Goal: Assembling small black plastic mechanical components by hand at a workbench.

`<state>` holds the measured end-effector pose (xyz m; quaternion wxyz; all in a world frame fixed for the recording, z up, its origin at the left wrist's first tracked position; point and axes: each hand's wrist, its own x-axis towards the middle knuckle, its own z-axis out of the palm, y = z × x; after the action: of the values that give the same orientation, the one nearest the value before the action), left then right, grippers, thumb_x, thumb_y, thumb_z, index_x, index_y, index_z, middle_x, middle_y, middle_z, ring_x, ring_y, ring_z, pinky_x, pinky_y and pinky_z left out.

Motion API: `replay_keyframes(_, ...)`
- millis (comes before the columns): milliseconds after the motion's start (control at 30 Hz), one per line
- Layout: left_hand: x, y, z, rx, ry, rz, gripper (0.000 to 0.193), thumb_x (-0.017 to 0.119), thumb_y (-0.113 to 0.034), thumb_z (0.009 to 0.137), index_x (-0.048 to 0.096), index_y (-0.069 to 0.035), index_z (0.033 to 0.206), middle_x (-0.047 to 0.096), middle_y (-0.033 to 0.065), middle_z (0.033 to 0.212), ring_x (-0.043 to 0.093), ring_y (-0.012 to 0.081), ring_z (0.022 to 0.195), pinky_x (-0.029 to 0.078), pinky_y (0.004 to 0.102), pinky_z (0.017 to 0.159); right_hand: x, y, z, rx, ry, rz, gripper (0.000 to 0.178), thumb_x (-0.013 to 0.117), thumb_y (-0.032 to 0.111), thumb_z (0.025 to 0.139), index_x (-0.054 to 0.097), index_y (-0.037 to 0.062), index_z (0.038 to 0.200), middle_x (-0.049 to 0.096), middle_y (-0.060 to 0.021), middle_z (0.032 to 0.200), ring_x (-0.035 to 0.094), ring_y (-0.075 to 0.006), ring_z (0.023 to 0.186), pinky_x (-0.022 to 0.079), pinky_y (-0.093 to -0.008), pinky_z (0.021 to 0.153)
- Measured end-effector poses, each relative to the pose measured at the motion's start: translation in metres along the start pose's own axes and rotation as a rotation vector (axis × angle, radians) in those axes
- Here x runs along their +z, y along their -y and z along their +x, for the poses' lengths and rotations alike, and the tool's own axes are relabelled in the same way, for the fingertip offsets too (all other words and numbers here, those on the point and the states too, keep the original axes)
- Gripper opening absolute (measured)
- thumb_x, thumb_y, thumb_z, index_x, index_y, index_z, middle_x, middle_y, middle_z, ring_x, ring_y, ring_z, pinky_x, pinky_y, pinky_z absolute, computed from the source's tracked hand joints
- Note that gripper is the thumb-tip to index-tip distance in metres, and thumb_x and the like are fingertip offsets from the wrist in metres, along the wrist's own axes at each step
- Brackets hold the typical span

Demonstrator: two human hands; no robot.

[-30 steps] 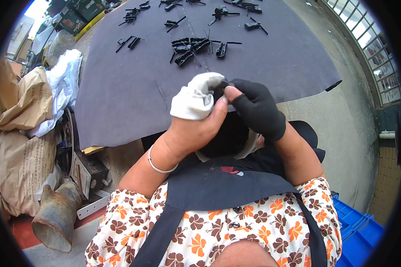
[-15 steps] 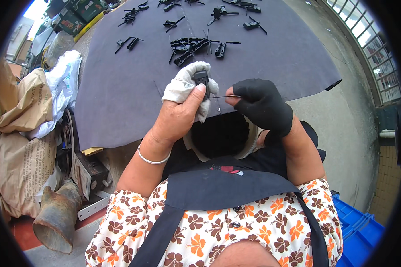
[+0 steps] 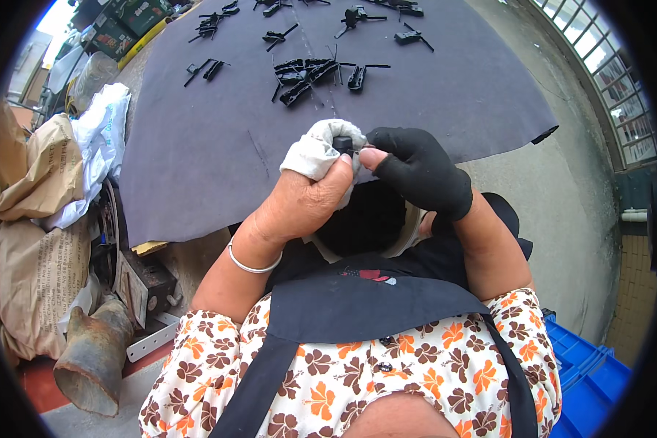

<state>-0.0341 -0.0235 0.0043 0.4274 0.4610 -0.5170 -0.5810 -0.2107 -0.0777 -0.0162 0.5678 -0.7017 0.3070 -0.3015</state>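
My left hand [image 3: 308, 182], in a white glove with its thumb bare, is closed around a small black plastic part [image 3: 343, 144]. Only the part's end shows above the thumb; the fingers hide the rest. Touching it from the right is my right hand [image 3: 425, 174], in a black fingerless glove. Its thumb and forefinger pinch a thin, dark, wire-like piece [image 3: 366, 147] against the part. Whether that piece is a tool or a wire, I cannot tell. Beyond my hands, a pile of similar black plastic parts [image 3: 299, 77] with thin stems lies on the grey table covering [image 3: 197, 160].
More black parts [image 3: 355, 20] are scattered towards the table's far side. Below my hands, between my knees, stands a round pail [image 3: 415, 219] with a dark inside. Brown paper sacks [image 3: 40, 270] and a rusty pipe [image 3: 95, 358] are at left, a blue crate [image 3: 584, 379] at lower right.
My right hand has moved left, up against the left hand. The black part has tilted, leaving only its end in sight, and the thin piece between the hands shows less.
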Motion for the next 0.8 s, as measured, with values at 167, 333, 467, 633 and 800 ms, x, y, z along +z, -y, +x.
replay_keyframes(167,0.0,0.001,0.0,0.0,0.024,-0.042,0.021,0.047,-0.007,0.088,0.048,0.001,0.108,0.049,-0.0038,0.067,0.041,0.0011,0.056,0.036,0.0182,0.05,0.004,-0.002,-0.002,-0.018,-0.037,-0.044,0.017,0.06,0.015,0.085,0.064,-0.0009,0.089,0.062,-0.0056,0.073,0.055,-0.0084,0.069,0.045,-0.0259,0.065)
replay_keyframes(333,0.004,-0.006,-0.001,0.003,0.071,0.05,0.021,0.048,-0.007,0.088,0.048,0.002,0.108,0.049,-0.0042,0.067,0.04,0.0008,0.056,0.035,0.0173,0.051,0.008,-0.005,-0.001,-0.003,-0.084,0.078,0.014,0.061,0.011,0.084,0.063,-0.0006,0.09,0.06,0.0007,0.075,0.052,-0.0055,0.073,0.044,-0.023,0.068)
replay_keyframes(467,0.002,0.008,0.004,0.121,0.01,0.139,0.021,0.049,-0.007,0.088,0.048,0.002,0.108,0.049,-0.0043,0.067,0.04,0.0007,0.055,0.035,0.0169,0.051,0.004,-0.003,-0.002,-0.007,-0.054,0.085,0.013,0.061,0.011,0.084,0.064,-0.0006,0.09,0.06,0.0011,0.076,0.052,-0.0054,0.074,0.044,-0.0233,0.068)
replay_keyframes(633,0.0,0.001,-0.002,-0.032,0.05,-0.005,0.022,0.048,-0.006,0.088,0.048,0.001,0.109,0.048,-0.0036,0.066,0.04,0.0013,0.054,0.035,0.0179,0.049,0.003,0.0,-0.003,0.017,-0.023,-0.061,0.015,0.059,0.012,0.085,0.063,-0.001,0.092,0.059,0.0007,0.076,0.051,-0.0058,0.074,0.043,-0.0241,0.067)
replay_keyframes(800,-0.001,0.006,-0.001,-0.067,0.086,-0.283,0.023,0.047,-0.005,0.088,0.046,0.0,0.11,0.046,-0.004,0.065,0.041,0.0011,0.053,0.034,0.018,0.047,0.007,-0.005,-0.003,-0.002,-0.028,-0.002,0.019,0.055,0.016,0.089,0.062,-0.0015,0.09,0.059,-0.0005,0.075,0.049,-0.0064,0.072,0.043,-0.0256,0.066)
